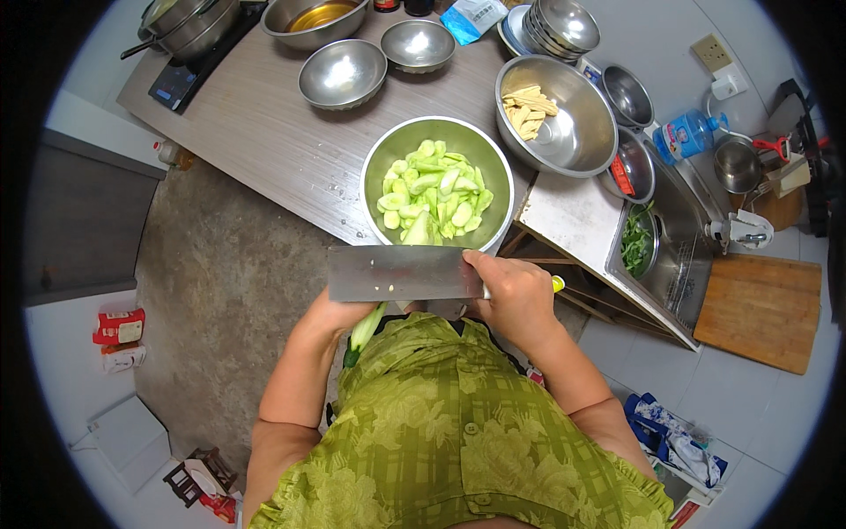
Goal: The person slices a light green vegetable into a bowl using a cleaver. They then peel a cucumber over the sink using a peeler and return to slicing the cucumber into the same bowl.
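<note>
My right hand grips the handle of a cleaver, whose broad blade lies level across the near rim of a metal bowl. Slices of peeled green vegetable, likely cucumber, fill the bottom of the bowl. Behind the blade, my left hand holds a long peeled cucumber; its dark green end sticks out below toward my body. The blade hides the fingers of my left hand and the middle of the cucumber. A pale tapered piece shows just above the blade.
To the right of the slices stands a large steel bowl with yellowish sticks. Two steel bowls sit farther back on the wooden-look table. At the right are a sink with a basin of greens and a wooden cutting board.
</note>
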A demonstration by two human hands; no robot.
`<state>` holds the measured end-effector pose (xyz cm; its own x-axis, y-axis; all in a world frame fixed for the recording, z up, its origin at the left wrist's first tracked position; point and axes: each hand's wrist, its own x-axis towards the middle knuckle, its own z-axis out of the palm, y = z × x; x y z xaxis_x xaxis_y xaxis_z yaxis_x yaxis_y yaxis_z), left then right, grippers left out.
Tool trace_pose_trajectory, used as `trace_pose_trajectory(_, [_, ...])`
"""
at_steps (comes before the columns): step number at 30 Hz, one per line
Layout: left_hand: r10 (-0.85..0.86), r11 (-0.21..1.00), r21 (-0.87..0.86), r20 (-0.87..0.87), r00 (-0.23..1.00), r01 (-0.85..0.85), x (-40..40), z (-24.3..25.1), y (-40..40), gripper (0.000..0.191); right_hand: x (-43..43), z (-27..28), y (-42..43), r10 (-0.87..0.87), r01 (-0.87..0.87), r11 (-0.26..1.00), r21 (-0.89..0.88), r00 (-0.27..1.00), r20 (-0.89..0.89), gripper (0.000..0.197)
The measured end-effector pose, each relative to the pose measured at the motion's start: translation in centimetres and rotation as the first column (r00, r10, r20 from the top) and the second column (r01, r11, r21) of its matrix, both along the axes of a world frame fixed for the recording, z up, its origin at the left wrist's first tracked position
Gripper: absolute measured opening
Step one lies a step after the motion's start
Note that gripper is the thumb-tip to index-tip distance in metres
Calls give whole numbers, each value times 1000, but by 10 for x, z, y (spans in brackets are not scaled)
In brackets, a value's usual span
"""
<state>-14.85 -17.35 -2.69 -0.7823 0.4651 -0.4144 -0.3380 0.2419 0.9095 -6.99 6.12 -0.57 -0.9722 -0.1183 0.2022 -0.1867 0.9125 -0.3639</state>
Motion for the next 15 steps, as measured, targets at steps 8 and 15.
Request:
trace_pose_trajectory(8, [22,992,117,135,991,-38,2,9,-3,22,-2,-2,-4,17,-17,1000,16,999,-34,37])
trace_pose_trajectory(15, [-61,988,145,78,995,49,2,2,-12,36,-14,-11,7,-65,65,996,59,998,-1,29])
